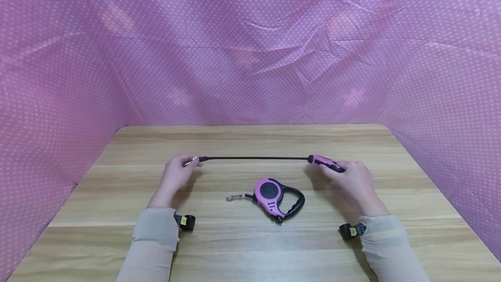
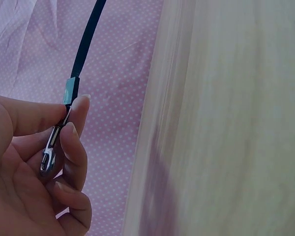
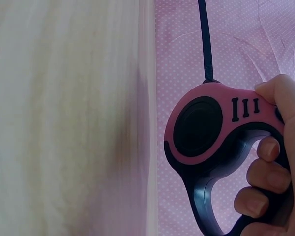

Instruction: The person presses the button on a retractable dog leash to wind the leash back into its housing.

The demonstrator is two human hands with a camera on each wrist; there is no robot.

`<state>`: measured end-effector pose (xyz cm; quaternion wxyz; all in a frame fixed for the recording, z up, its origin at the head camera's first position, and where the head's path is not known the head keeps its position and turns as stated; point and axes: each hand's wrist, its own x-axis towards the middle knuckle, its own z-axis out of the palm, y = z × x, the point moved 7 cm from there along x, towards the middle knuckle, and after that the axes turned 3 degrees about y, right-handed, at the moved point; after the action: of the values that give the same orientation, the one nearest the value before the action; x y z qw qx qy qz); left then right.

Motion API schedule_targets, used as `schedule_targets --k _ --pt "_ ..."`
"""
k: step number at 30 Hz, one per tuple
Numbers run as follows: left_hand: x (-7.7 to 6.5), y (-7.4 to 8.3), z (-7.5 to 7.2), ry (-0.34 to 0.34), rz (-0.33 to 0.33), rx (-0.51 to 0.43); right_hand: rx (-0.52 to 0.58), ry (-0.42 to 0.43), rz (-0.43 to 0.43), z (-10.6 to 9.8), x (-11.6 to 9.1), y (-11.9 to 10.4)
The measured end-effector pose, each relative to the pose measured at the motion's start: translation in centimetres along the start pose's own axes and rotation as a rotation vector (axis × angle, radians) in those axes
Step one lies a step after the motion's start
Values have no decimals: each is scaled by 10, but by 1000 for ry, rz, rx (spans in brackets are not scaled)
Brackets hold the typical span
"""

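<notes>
A pink and black retractable dog leash (image 3: 226, 105) is gripped by its handle in my right hand (image 1: 354, 181), fingers wrapped through the loop and thumb on the housing's edge. Its black strap (image 1: 254, 158) runs taut and level across to my left hand (image 1: 176, 175). There, thumb and fingers pinch the strap end by the silver snap hook (image 2: 49, 152), which hangs against the curled fingers. Between the hands, nearer to me, a second pink and black retractable leash (image 1: 268, 189) lies flat on the table, its own silver hook (image 1: 235, 196) pointing left.
The wood-grain table (image 1: 250, 247) reaches back to a pink polka-dot cloth (image 1: 250, 77) that hangs behind it and along both sides. A small black camera sits on each wrist, over light sleeves.
</notes>
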<state>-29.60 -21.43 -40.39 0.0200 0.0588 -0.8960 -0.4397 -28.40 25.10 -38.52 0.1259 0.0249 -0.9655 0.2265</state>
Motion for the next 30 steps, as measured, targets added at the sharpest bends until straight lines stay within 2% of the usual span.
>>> schedule_targets --k 9,15,22,30 --pt "-3 1 -1 -3 -27 -70 -3 17 -3 0 0 1" --pt "-3 3 -2 15 -19 -63 -9 18 -10 0 0 0" --pt "-2 0 0 0 -44 -56 -12 14 -18 1 0 -1" --pt "-2 2 3 -2 -28 -45 -7 4 -21 3 -1 -3"
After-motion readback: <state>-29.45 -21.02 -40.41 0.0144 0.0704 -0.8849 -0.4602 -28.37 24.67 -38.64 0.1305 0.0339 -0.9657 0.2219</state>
